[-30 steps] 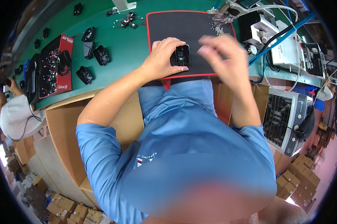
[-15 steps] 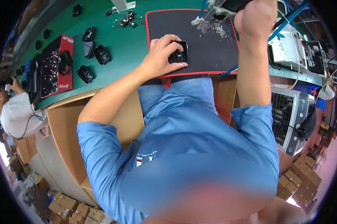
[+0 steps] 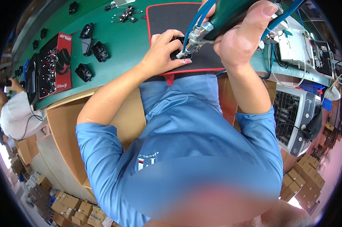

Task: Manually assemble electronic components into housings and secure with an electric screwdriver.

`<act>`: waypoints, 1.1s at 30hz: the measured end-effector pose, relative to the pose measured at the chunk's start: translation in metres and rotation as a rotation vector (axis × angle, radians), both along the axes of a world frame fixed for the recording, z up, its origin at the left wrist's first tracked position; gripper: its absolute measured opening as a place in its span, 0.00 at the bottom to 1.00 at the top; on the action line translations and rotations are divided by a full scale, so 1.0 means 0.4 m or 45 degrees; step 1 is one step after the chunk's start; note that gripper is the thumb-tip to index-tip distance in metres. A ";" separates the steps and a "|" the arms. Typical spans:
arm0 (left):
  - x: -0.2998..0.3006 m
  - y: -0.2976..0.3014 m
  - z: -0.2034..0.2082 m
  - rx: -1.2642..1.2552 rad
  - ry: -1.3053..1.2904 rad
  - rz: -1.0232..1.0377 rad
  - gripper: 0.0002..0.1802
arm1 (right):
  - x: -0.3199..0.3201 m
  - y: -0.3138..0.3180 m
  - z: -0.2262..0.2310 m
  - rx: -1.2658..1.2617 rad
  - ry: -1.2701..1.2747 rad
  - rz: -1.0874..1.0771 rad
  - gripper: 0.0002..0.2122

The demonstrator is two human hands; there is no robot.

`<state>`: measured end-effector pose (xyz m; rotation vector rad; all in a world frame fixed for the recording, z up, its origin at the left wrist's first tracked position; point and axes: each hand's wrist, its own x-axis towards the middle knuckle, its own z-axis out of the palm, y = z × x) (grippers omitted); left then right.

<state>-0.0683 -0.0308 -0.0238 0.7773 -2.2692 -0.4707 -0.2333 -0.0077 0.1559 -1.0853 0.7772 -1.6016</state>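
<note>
1. Bright, mostly even light is covering the desk [image 3: 114, 45].
2. Glare is whitening a patch near the left rim.
3. Fisheye distortion is bending edges toward black corners.
4. An oval blur is hiding the lower centre.

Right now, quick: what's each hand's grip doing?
Left hand: grip closed on a small black housing.
Right hand: grip closed around a metal-tipped green tool.

The tool [image 3: 228, 14] is dark green — its hoses [image 3: 192, 22] blue.
</note>
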 end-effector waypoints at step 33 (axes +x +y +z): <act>-0.002 -0.001 0.007 0.131 0.095 0.030 0.43 | 0.020 -0.036 -0.006 0.013 -0.228 0.131 0.42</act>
